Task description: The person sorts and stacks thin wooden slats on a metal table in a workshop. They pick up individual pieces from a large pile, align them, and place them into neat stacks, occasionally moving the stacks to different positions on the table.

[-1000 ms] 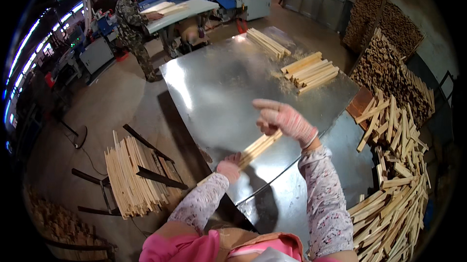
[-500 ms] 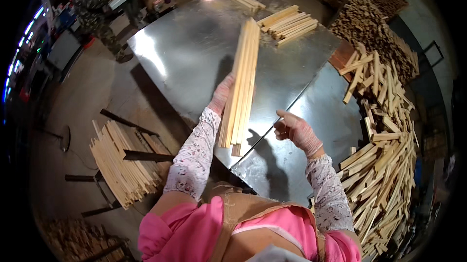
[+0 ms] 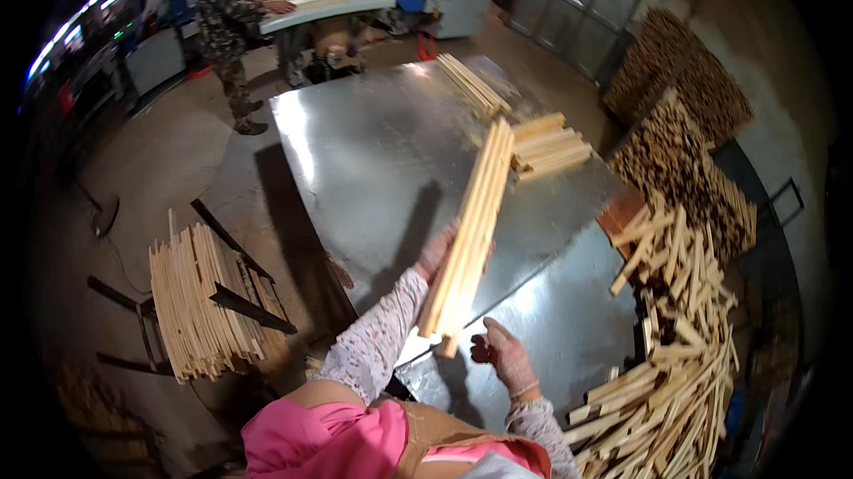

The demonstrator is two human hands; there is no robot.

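Observation:
My left hand [image 3: 435,250], in a pale pink glove, grips a bundle of several long pale wooden strips [image 3: 475,228]. The bundle is raised above the metal table [image 3: 373,150] and slants from near my body to the far right. Its fingers are partly hidden beneath the wood. To the right of the bundle's near end, my gloved right hand [image 3: 508,359] hovers over the metal surface, empty. Its fingers are loosely bent and apart, not touching the wood.
Two groups of strips, a far one [image 3: 471,85] and a nearer one [image 3: 551,150], lie on the table. A loose heap of wood pieces [image 3: 666,390] fills the right side. A rack of strips [image 3: 200,301] stands at left. A person in camouflage [image 3: 229,26] works at another table [image 3: 333,6].
The view has tilted up, showing more of the room beyond. My left hand still holds the bundle, now slanting more to the right. My right hand stays empty beside its near end.

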